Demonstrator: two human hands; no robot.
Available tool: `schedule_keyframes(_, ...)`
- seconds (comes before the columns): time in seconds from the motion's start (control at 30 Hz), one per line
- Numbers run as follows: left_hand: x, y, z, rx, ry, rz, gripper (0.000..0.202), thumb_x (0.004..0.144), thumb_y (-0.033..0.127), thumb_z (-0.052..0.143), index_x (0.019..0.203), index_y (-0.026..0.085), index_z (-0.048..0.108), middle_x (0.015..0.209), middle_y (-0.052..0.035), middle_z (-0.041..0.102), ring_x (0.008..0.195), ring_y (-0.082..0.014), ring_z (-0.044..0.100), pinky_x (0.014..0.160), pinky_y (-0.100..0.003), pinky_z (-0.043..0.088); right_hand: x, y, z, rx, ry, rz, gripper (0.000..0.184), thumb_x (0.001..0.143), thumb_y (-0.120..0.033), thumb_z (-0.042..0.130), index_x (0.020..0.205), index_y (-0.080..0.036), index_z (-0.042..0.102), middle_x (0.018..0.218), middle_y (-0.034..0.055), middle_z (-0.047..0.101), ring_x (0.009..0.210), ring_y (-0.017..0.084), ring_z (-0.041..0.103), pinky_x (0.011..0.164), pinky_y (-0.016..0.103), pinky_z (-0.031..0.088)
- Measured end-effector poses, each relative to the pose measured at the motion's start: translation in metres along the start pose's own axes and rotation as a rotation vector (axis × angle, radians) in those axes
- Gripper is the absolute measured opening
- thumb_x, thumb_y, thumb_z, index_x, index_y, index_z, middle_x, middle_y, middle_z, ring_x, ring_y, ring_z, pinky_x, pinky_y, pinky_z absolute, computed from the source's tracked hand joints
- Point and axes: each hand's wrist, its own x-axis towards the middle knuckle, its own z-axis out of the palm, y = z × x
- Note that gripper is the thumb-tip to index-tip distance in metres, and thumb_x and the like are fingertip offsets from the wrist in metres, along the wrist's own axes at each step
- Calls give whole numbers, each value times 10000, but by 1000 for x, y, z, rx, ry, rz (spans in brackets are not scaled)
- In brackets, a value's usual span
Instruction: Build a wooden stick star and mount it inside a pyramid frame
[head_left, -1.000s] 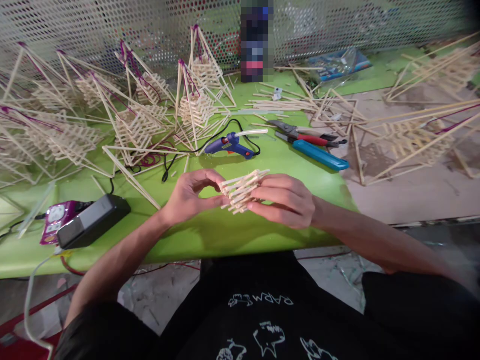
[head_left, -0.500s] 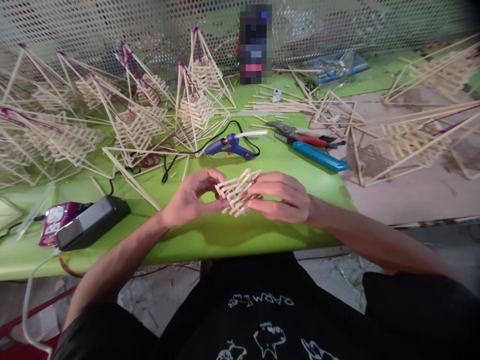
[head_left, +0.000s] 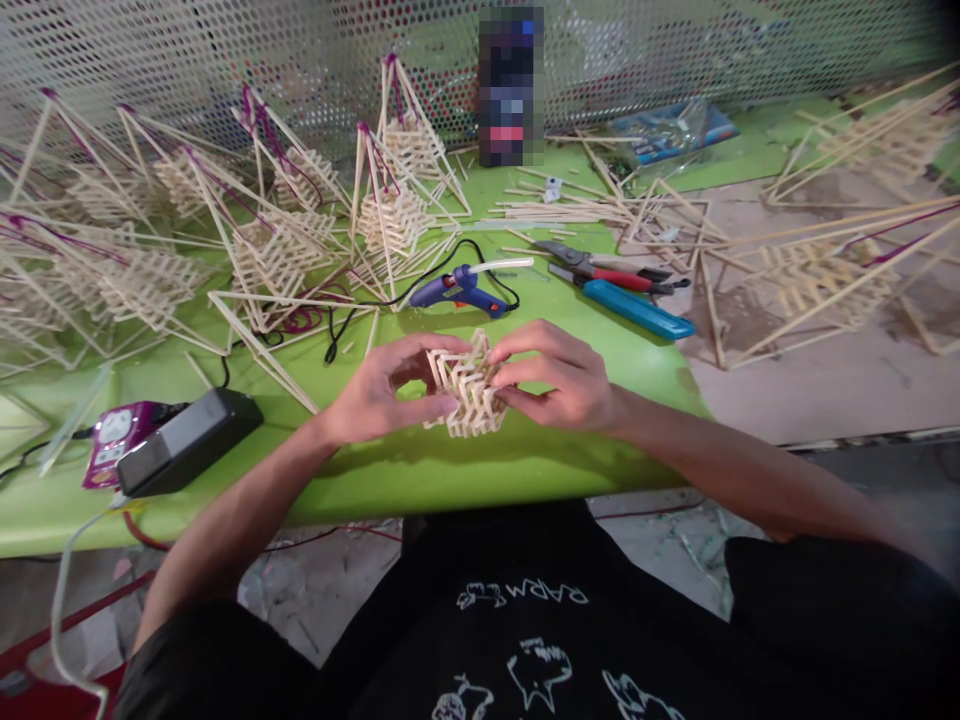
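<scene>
Metal mesh stood along the back of a green table, and a pale brown board covered part of its right side. Over the near part of the table, in front of the person's black shirt, a small wooden stack was held between two bare hands. Its layers zigzagged across the side that faced the person. The left hand had it clamped at the left, thumb low on the near side and fingers curled round behind. The right hand was closed on the right edge, fingertips and thumb touching the wood.

Just beyond the hands, apart from them, a blue glue gun lay on its side with a whitish glue stick poking out of its rear. To the right lay snips with red on the handle, just beside a blue-handled tool. Loose sticks were strewn farther back, near a plastic bag. Stick frames with purple thread at their peaks crowded the left side. Nearer, a black box touched a purple packet.
</scene>
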Motion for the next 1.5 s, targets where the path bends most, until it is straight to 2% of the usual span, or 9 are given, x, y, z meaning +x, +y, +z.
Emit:
schedule_keyframes(0.13,1,3,-5,11,-33,-7,522,794,224,843,1289,208,679,1072,-90,765,871,-175,748,823,-281,644,1,2,-1,23,0,23,186,846,-142,756,990,-204,656,1012,74,691,891,187,687,776,350,596)
schedule_keyframes(0.33,1,0,-10,9,-21,-19,364,876,259,773,1234,214,724,1109,-98,773,896,-179,755,841,-295,647,2,0,-1,55,-18,50,144,882,-180,733,994,-220,651,1014,61,699,885,174,695,772,337,598)
schedule_keyframes(0.53,2,-1,-7,30,3,-12,386,804,240,841,1174,199,741,1027,-83,778,804,-149,742,773,-250,646,2,0,-1,46,-36,66,147,882,-188,735,991,-232,646,1010,51,701,877,168,692,767,328,596)
schedule_keyframes(0.67,3,-1,-4,15,13,-32,394,771,236,865,1134,168,727,980,-82,771,783,-145,744,778,-243,644,2,-2,0,48,-48,76,154,875,-161,732,988,-218,644,1014,62,701,889,176,690,779,342,594)
schedule_keyframes(0.87,3,-7,1,-45,48,-26,438,733,228,888,1119,162,691,968,-74,756,771,-136,733,756,-237,639,4,-9,0,45,-47,161,142,876,-123,696,887,-223,596,1079,75,710,964,198,706,819,365,591)
schedule_keyframes(1.1,0,-9,1,-26,147,-5,441,731,218,883,1121,173,681,960,-58,730,748,-117,687,703,-215,614,11,-11,-9,-11,-98,242,89,845,-156,722,881,-222,676,1330,108,648,1178,262,665,971,470,566)
schedule_keyframes(1.2,-2,-9,1,-2,188,30,427,741,195,872,1124,181,683,991,-59,720,772,-118,680,711,-219,607,13,-9,-13,-8,-119,262,85,846,-181,745,905,-241,739,1424,83,611,1253,288,633,1045,533,531)
schedule_keyframes(1.4,-3,-10,4,39,198,88,442,733,198,876,1132,181,686,999,-61,715,797,-136,691,722,-244,611,12,-5,-12,145,-256,409,99,875,-173,732,926,-240,784,1544,71,519,1460,302,460,1190,598,414)
schedule_keyframes(1.5,-3,-11,5,40,192,92,448,735,186,873,1142,184,687,1020,-64,718,814,-136,693,740,-242,611,9,-4,-8,224,-256,483,121,911,-179,699,943,-256,787,1563,44,502,1501,268,407,1230,584,364)
